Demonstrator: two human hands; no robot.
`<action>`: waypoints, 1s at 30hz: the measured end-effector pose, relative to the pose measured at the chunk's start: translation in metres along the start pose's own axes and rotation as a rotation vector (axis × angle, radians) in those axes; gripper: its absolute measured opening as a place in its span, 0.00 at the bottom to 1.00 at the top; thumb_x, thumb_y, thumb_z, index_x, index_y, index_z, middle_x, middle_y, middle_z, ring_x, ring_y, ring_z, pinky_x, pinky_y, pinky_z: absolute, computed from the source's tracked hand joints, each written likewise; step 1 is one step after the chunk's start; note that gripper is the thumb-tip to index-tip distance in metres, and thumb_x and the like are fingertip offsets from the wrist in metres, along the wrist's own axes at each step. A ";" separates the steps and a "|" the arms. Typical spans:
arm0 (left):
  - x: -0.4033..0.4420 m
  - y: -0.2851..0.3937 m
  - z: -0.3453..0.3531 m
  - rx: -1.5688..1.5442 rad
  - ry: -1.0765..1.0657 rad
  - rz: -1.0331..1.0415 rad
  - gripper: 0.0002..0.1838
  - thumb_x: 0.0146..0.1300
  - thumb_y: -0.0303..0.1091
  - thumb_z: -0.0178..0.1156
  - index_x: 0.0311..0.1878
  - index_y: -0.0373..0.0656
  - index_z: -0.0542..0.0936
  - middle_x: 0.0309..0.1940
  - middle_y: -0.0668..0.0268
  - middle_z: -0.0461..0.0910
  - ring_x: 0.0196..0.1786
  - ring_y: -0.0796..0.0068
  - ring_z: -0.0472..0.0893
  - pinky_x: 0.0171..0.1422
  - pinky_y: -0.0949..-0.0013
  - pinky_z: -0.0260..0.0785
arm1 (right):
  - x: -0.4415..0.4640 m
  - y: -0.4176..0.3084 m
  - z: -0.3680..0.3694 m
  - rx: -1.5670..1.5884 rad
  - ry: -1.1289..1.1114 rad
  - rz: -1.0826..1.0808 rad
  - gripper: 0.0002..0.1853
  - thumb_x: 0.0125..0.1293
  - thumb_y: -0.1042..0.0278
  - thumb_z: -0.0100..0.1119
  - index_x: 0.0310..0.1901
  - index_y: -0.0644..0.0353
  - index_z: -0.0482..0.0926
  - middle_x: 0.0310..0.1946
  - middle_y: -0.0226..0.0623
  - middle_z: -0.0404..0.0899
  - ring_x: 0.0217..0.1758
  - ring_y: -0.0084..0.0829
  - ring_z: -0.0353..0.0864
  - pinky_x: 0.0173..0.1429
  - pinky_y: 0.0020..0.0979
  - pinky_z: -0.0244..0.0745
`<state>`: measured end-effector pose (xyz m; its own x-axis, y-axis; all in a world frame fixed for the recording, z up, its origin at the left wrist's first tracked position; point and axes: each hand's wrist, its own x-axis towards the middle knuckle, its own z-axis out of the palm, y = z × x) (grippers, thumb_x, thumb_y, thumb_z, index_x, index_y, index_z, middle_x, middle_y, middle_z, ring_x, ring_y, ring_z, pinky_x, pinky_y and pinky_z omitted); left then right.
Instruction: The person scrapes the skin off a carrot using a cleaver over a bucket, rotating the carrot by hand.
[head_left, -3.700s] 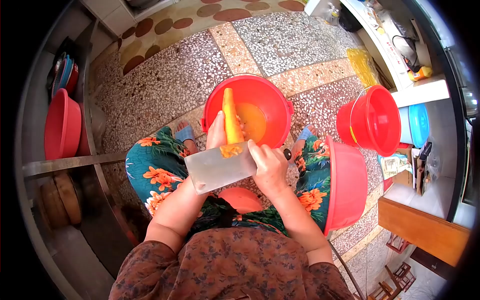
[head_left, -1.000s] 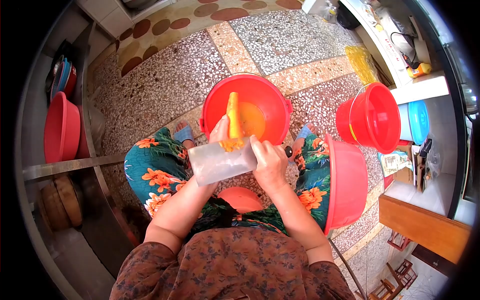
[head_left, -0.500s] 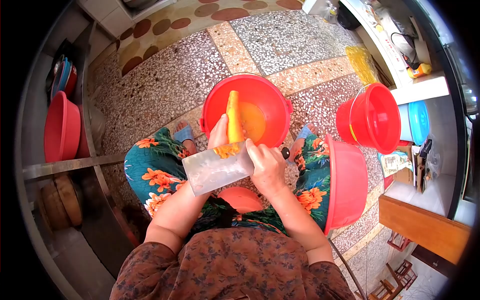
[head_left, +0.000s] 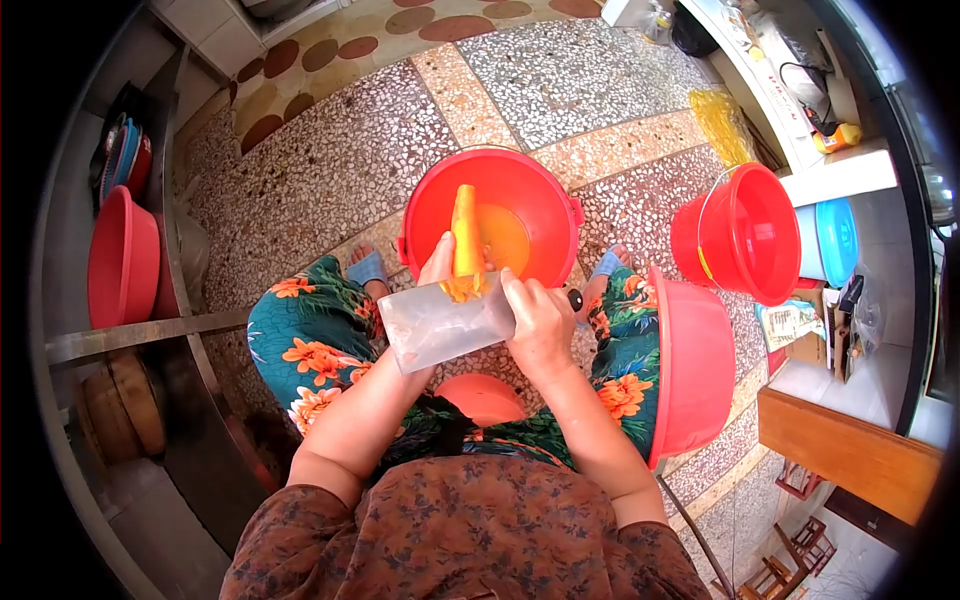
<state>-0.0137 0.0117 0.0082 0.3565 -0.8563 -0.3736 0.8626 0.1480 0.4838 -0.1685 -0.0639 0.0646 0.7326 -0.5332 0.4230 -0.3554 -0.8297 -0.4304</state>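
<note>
My left hand [head_left: 437, 262] is closed around a long yellow-orange carrot-like root [head_left: 465, 232], which points away from me over the red basin [head_left: 428, 190]. Part of that hand is hidden behind the blade. In my right hand [head_left: 540, 325] is a broad cleaver [head_left: 440, 328], gripped where the blade meets its black-ended handle. The blade lies across the near end of the root, and orange shavings [head_left: 463, 288] cling to its upper edge. Yellowish liquid [head_left: 503, 238] stands in the bottom of the basin, between my feet.
A red bucket [head_left: 738, 235] with a wire handle stands to the right, near a blue-lidded container [head_left: 836, 243]. A pink tub [head_left: 693, 370] leans by my right leg. Another red tub [head_left: 124, 255] sits on the left shelf. Below my forearms is a red round thing [head_left: 482, 398].
The cleaver has shifted slightly right and its blade is more level. My right hand has moved a little to the right with it. The root stays almost in place.
</note>
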 end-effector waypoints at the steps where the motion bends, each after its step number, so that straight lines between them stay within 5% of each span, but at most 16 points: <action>1: -0.001 0.000 0.001 -0.016 0.004 0.002 0.26 0.83 0.55 0.47 0.73 0.50 0.70 0.46 0.63 0.81 0.47 0.67 0.84 0.50 0.61 0.83 | -0.001 0.001 0.001 0.000 0.000 -0.001 0.22 0.57 0.78 0.59 0.55 0.60 0.82 0.28 0.36 0.75 0.30 0.42 0.79 0.38 0.42 0.71; 8: -0.008 0.004 0.011 -0.093 -0.071 -0.010 0.24 0.82 0.54 0.50 0.70 0.51 0.73 0.45 0.65 0.82 0.46 0.67 0.85 0.51 0.59 0.83 | -0.001 0.007 0.004 -0.003 0.008 0.033 0.23 0.56 0.80 0.60 0.56 0.60 0.82 0.28 0.37 0.76 0.31 0.44 0.80 0.37 0.43 0.72; 10: -0.015 0.005 0.029 -0.208 0.064 -0.072 0.25 0.80 0.57 0.51 0.57 0.42 0.78 0.42 0.60 0.84 0.42 0.67 0.86 0.48 0.63 0.82 | -0.001 0.009 0.006 -0.001 0.011 0.035 0.23 0.56 0.80 0.60 0.56 0.60 0.82 0.29 0.37 0.77 0.31 0.44 0.80 0.37 0.43 0.72; 12: -0.023 0.008 0.047 -0.195 0.164 -0.083 0.24 0.80 0.56 0.52 0.62 0.46 0.78 0.44 0.62 0.83 0.44 0.66 0.86 0.51 0.60 0.82 | -0.001 0.015 0.009 -0.035 -0.002 0.113 0.25 0.52 0.79 0.70 0.55 0.59 0.83 0.33 0.38 0.81 0.33 0.45 0.82 0.38 0.43 0.76; 14: -0.023 0.008 0.049 -0.182 0.264 -0.095 0.23 0.80 0.54 0.52 0.67 0.49 0.77 0.47 0.64 0.83 0.47 0.65 0.85 0.53 0.57 0.81 | 0.000 0.017 0.007 -0.031 -0.009 0.107 0.25 0.51 0.80 0.69 0.55 0.59 0.83 0.33 0.38 0.82 0.33 0.45 0.82 0.38 0.43 0.76; 17: -0.005 -0.005 0.018 -0.233 0.204 -0.079 0.24 0.80 0.56 0.51 0.61 0.45 0.79 0.43 0.63 0.83 0.44 0.66 0.85 0.50 0.60 0.81 | 0.003 0.009 -0.001 -0.016 -0.020 0.049 0.25 0.53 0.80 0.65 0.56 0.61 0.82 0.32 0.38 0.81 0.33 0.44 0.82 0.39 0.43 0.74; 19: 0.016 -0.020 -0.037 0.137 -0.016 0.105 0.23 0.83 0.52 0.47 0.60 0.41 0.76 0.46 0.61 0.82 0.46 0.69 0.84 0.52 0.64 0.80 | 0.004 0.000 -0.006 -0.013 -0.039 -0.020 0.22 0.56 0.79 0.60 0.56 0.62 0.82 0.29 0.36 0.77 0.32 0.41 0.81 0.38 0.42 0.72; 26: 0.005 0.002 -0.004 0.036 -0.059 0.046 0.19 0.84 0.43 0.46 0.61 0.37 0.75 0.44 0.61 0.80 0.45 0.73 0.83 0.50 0.67 0.78 | 0.002 -0.012 -0.011 0.019 -0.059 -0.073 0.20 0.60 0.76 0.57 0.55 0.61 0.82 0.27 0.33 0.73 0.31 0.35 0.80 0.39 0.39 0.71; 28: 0.008 -0.007 -0.009 0.829 0.065 0.437 0.17 0.81 0.34 0.51 0.65 0.34 0.74 0.47 0.60 0.80 0.46 0.71 0.83 0.51 0.69 0.77 | 0.001 -0.011 -0.010 0.016 -0.053 -0.080 0.19 0.60 0.76 0.57 0.55 0.61 0.82 0.27 0.33 0.73 0.31 0.35 0.80 0.39 0.39 0.70; 29: 0.010 -0.011 -0.010 0.830 0.064 0.436 0.17 0.81 0.34 0.51 0.65 0.34 0.74 0.47 0.60 0.80 0.46 0.71 0.83 0.51 0.69 0.77 | 0.001 -0.011 -0.010 0.013 -0.047 -0.087 0.19 0.61 0.75 0.57 0.55 0.61 0.82 0.27 0.32 0.73 0.31 0.34 0.80 0.39 0.39 0.70; 30: 0.012 -0.013 -0.008 0.758 0.107 0.429 0.19 0.82 0.45 0.47 0.58 0.38 0.75 0.41 0.60 0.80 0.40 0.71 0.82 0.46 0.67 0.77 | 0.001 -0.011 -0.009 0.013 -0.047 -0.086 0.19 0.61 0.75 0.57 0.55 0.61 0.82 0.27 0.32 0.73 0.31 0.34 0.80 0.39 0.39 0.70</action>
<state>-0.0179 0.0031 -0.0088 0.6597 -0.7458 -0.0925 0.1893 0.0459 0.9808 -0.1692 -0.0570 0.0773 0.7866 -0.4515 0.4212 -0.2827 -0.8698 -0.4044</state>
